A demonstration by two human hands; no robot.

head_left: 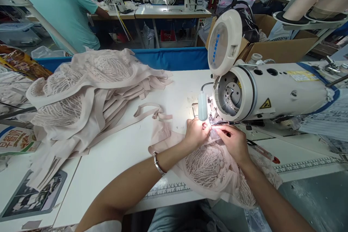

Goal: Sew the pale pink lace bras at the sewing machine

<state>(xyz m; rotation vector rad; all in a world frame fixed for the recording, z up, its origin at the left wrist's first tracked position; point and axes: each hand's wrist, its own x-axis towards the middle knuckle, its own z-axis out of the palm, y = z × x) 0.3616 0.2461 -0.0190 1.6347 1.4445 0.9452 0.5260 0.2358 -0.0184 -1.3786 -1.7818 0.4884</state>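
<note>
A pale pink lace bra [205,166] lies over the front edge of the table, its upper edge under the needle area of a white sewing machine [282,90]. My left hand [198,130] is closed on the fabric just left of the needle, fingers curled. My right hand [233,140] pinches the bra's edge close by on the right, thumb and index finger together. A small lamp [202,106] lights the spot above my fingertips. The machine's round cover [225,43] stands open. Fabric and fingers partly hide the needle.
A stack of similar bras [89,90] fills the table's left side, a strap [125,127] trailing from it. Red-tipped snips [265,153] lie right of my hand. A ruler tape [168,190] runs along the front edge. A cardboard box [282,49] stands behind the machine; co-workers sit beyond.
</note>
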